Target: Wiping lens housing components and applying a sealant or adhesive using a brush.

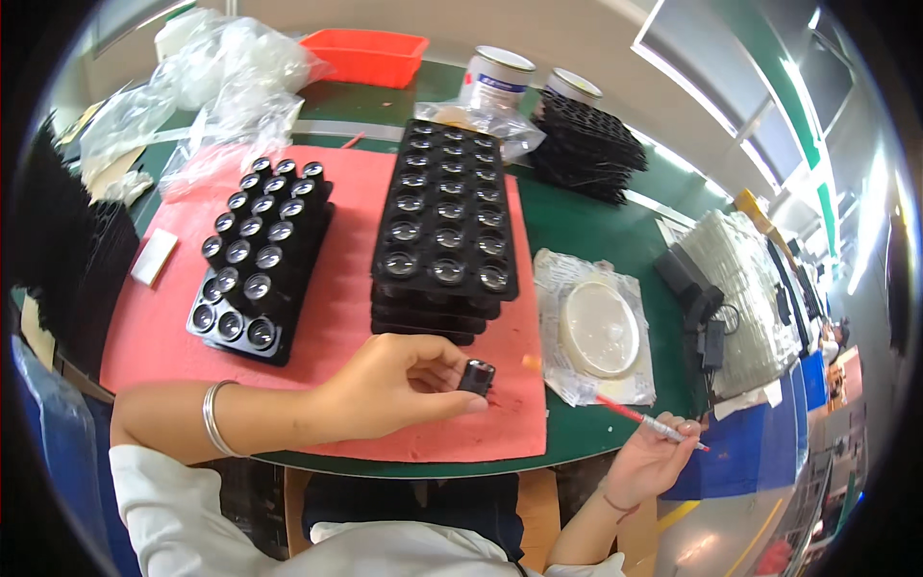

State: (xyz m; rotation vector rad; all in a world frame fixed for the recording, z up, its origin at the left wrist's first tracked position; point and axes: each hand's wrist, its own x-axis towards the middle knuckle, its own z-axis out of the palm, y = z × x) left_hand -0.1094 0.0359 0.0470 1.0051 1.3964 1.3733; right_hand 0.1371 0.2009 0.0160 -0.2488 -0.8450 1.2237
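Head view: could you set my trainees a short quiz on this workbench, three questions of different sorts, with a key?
1. What does the right hand hold? A) a white block; B) a slim red-and-silver stick; C) a black tray.
2. True or false: the round white dish lies to the right of the pink-red mat.
3. Fill in: the small part in the left hand is mostly ____ in colour.

Key: 1 B; 2 true; 3 black.

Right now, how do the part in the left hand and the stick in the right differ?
Shape: the black part is short and blocky; the stick is long and thin.
Colour: the part is dark with a shiny top; the stick is red and whitish.
Shared: both are held, the part by the left hand, the stick by the right hand.
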